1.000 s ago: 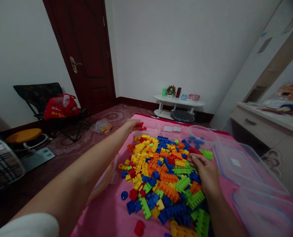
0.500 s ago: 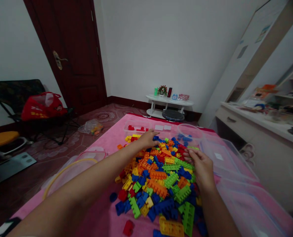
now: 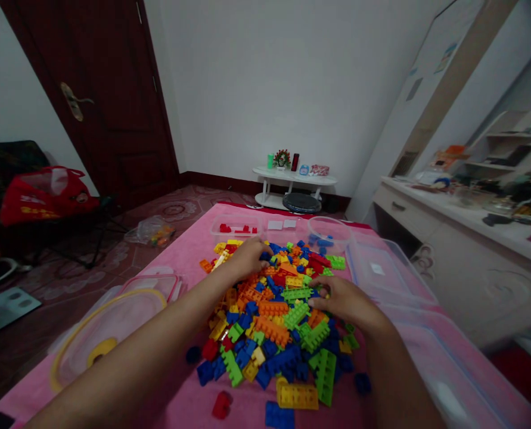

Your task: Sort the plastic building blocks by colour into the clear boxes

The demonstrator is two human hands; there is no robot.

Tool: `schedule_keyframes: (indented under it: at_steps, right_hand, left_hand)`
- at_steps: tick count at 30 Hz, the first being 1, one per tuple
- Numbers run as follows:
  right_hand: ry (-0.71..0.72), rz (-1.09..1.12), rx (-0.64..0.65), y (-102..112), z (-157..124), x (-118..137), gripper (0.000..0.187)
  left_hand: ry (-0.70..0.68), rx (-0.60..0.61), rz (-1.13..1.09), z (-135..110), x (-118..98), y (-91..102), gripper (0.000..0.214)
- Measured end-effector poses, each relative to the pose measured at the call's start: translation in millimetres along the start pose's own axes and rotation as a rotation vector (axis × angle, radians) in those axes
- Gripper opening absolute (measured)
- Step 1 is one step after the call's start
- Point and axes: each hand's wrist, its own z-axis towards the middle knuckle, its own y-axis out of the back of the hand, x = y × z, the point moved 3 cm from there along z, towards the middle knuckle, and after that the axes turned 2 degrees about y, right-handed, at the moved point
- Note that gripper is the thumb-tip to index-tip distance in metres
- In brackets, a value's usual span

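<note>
"Left hand point(image 3: 250, 257)?"
"Fingers curled at a blue brick point(image 3: 266, 256), far side of the toy-brick pile point(image 3: 273, 308); grip cannot be told."
"Right hand point(image 3: 340, 297)?"
"Thumb and fingers parted, pile's right side. Pile lies on pink cloth point(image 3: 193, 250)."

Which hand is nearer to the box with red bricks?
Left. The left hand is at the pile, just short of the box; the right hand is farther right and back.

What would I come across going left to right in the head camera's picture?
Red bag, clear bag on the floor, left hand, right hand, drawer handle.
</note>
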Motion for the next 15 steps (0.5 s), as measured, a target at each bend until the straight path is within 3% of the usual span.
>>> schedule_keyframes:
  at_steps: [3,8,11,15]
  right_hand:
    - [0.053,-0.18,0.138,-9,-3,18,0.031]
    - [0.037,-0.207,0.106,-3,3,30,0.019]
    - [0.013,-0.033,0.01,2,7,36,0.017]
    - [-0.097,0.451,-0.091,-6,6,50,0.02]
  left_hand:
    - [0.025,-0.024,-0.015,-4,-2,2.2,0.032]
    - [0.077,-0.095,-0.084,-12,-6,14.4,0.028]
    - [0.088,-0.144,-0.247,-23,-15,16.4,0.026]
    - [0.148,-0.136,-0.662,-38,-33,7.0,0.026]
